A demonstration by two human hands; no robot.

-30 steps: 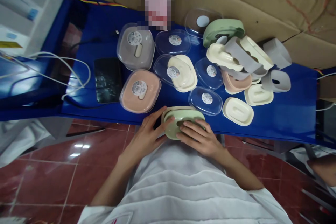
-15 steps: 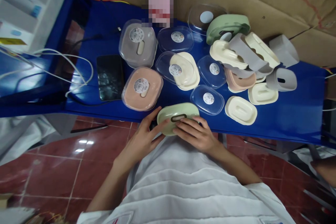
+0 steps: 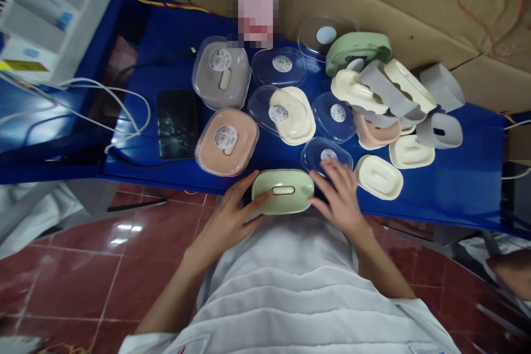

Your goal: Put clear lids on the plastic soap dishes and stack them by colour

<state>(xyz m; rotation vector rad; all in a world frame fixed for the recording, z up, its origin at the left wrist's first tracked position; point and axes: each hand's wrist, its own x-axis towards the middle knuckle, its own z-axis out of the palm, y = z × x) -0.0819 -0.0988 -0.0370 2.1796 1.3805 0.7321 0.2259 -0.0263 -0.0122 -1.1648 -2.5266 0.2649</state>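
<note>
A pale green oval plastic box (image 3: 283, 204) with a cream piece set in its central slot lies at the table's front edge. My left hand (image 3: 237, 207) grips its left end, the forefinger resting on the top near the slot. My right hand (image 3: 341, 199) is open, fingers spread, just off the box's right end and partly over a clear lid (image 3: 315, 156) with a round label. Right of that hand sits a cream oval tray (image 3: 379, 178). A peach box (image 3: 226, 157) with a clear lid stands beyond my left hand.
A grey lidded box (image 3: 218, 88) and a black phone-like slab (image 3: 177, 121) are at the left. More clear lids (image 3: 280, 66) and a cream tray (image 3: 307, 127) lie mid-table. Grey, cream, peach and green parts (image 3: 385, 88) pile up at the right. White cables (image 3: 124, 88) trail at the left.
My right hand has lifted off the green box and moved right, its fingers spreading. The cream piece in the slot now shows fully. My left hand stays on the box.
</note>
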